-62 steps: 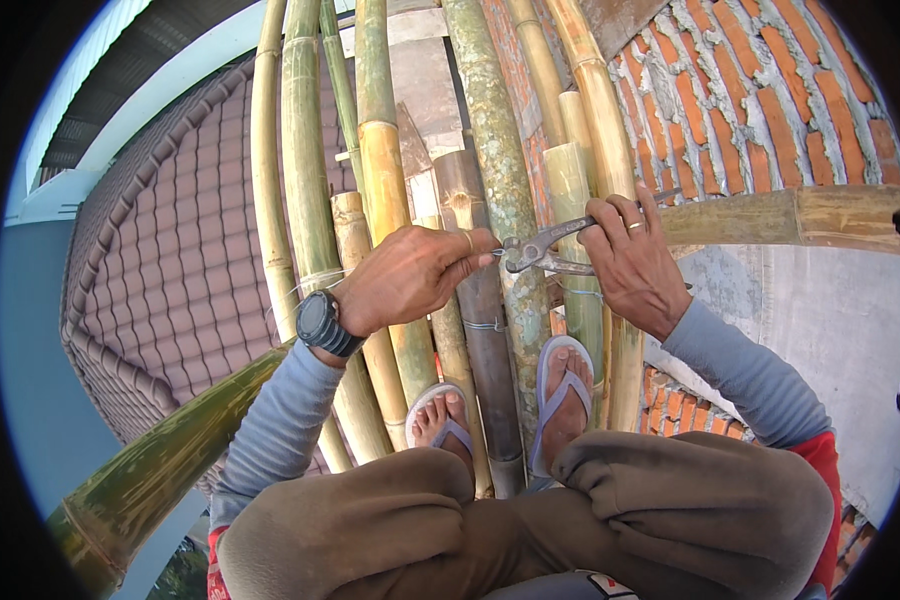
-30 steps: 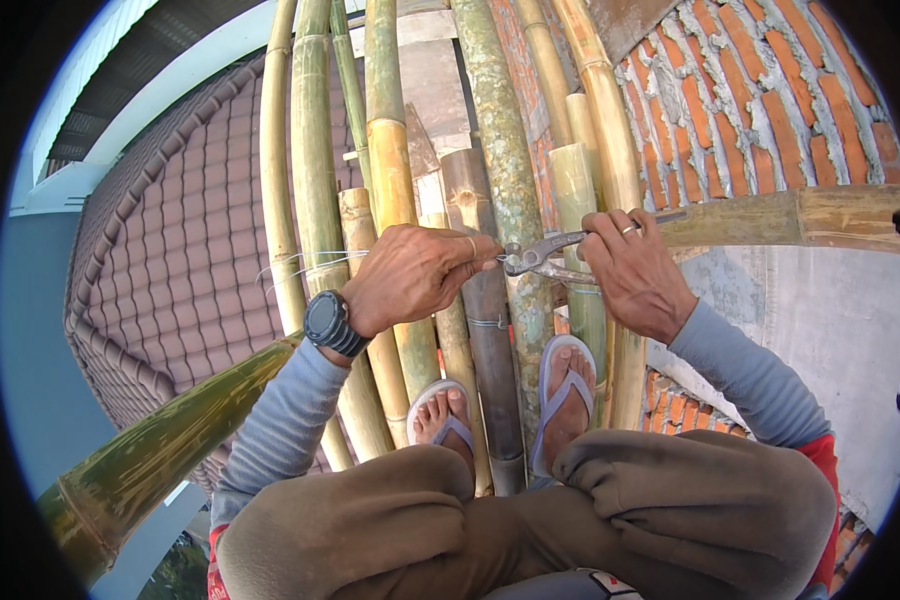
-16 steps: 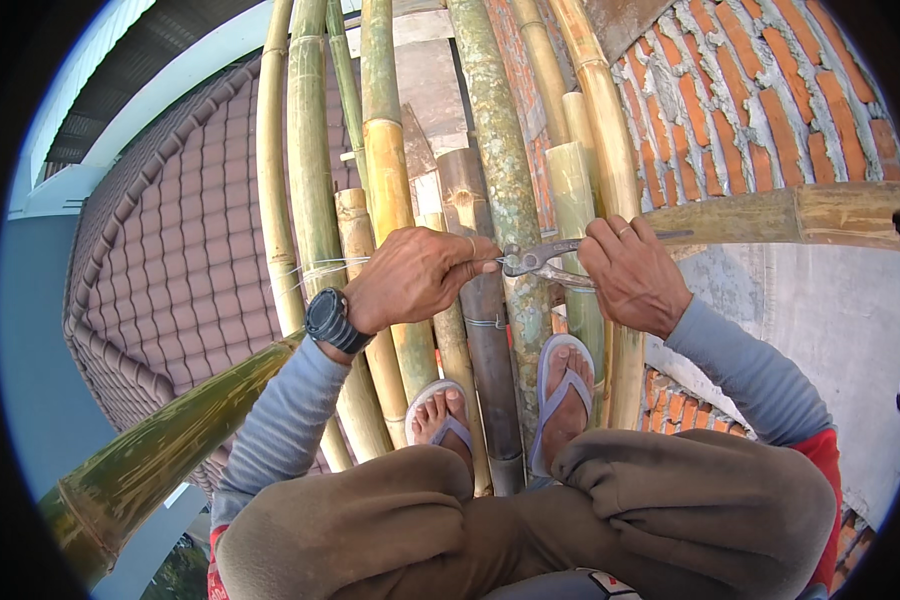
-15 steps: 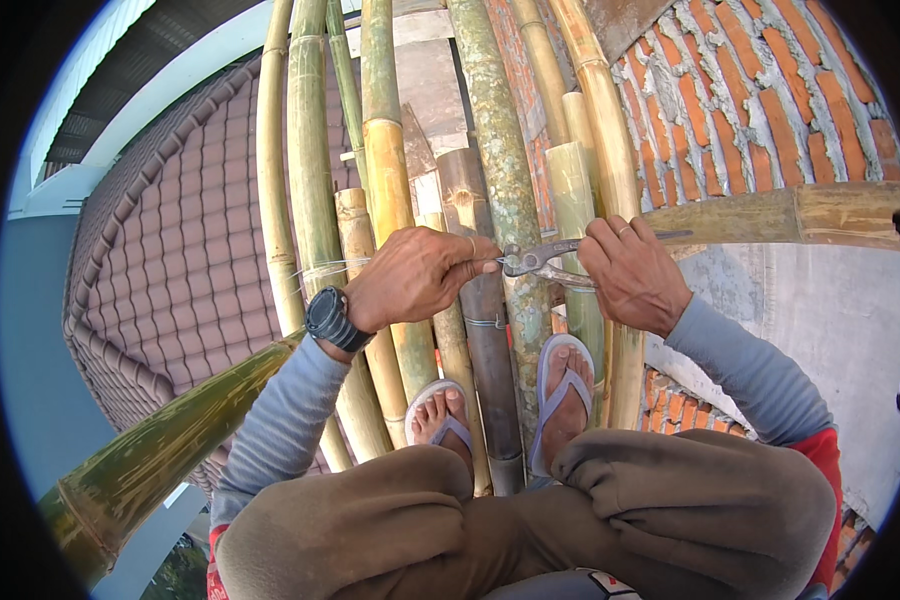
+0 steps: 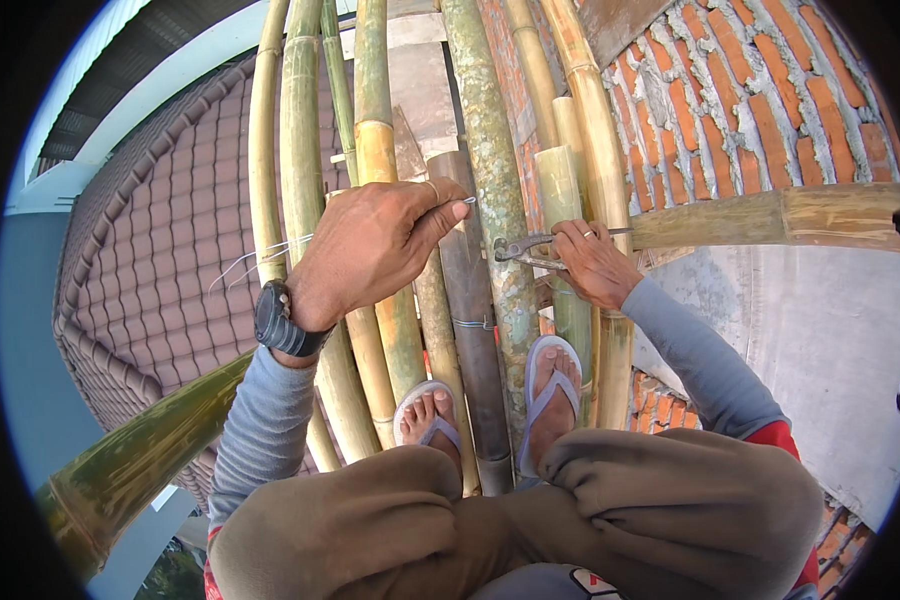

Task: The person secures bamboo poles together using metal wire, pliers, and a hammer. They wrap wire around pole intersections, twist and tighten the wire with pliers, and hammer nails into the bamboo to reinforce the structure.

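My left hand (image 5: 370, 235) is raised over the bamboo, thumb and forefinger pinched on a bundle of thin wire (image 5: 469, 201). The wire's short end sticks out past the fingertips, and its loose tails stick out to the left behind the hand. My right hand (image 5: 598, 265) grips the handles of metal pincers (image 5: 510, 249). Their jaws point left over a mottled bamboo pole (image 5: 490, 140), a little below and apart from the wire end. Whether the jaws touch the pole I cannot tell.
My sandalled feet (image 5: 553, 385) rest on lengthwise bamboo poles (image 5: 305, 130) with gaps between them. A dark pole (image 5: 470, 290) has wire tied round it. At left are a green bamboo pole (image 5: 150, 440) and a tiled roof (image 5: 170, 240); at right, a brick wall (image 5: 750, 100) and crosswise bamboo (image 5: 730, 220).
My left hand has lifted up and left with the wire, coming away from the pincers' jaws. My right hand and the pincers have shifted slightly left.
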